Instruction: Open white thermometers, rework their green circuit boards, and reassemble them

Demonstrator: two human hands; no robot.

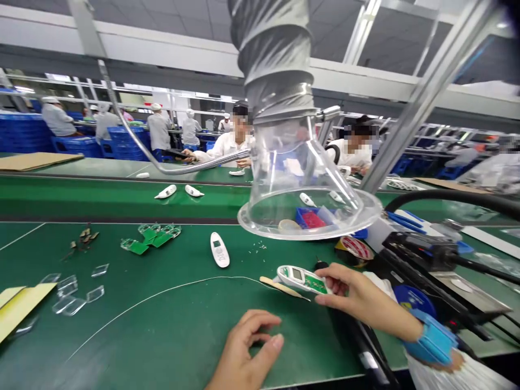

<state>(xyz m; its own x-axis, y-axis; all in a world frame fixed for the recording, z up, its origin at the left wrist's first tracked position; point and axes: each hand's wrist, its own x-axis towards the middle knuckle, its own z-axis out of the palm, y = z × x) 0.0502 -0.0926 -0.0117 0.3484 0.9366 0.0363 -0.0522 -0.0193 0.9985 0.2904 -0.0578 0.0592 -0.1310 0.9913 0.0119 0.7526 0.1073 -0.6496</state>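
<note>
My right hand (345, 290) pinches the end of an opened white handheld device (286, 276), with a small display and a green circuit board showing in it. The device is tilted, held above the table. My left hand (252, 346) is over the green bench near the front edge, its thumb and fingers apart and nothing between them. Just below the device is a pale wooden stick (280, 287), and a thin solder-like wire (170, 291) curves leftward from it across the bench. A second white device (220, 250) lies face up farther back.
A clear extraction hood (309, 216) hangs over the bench. To the left are green circuit boards (156, 237), clear plastic pieces (73, 295) and yellow card (26, 303). A tape roll (353, 251) and black equipment crowd the right. White devices (166, 192) lie on the conveyor; co-workers sit beyond.
</note>
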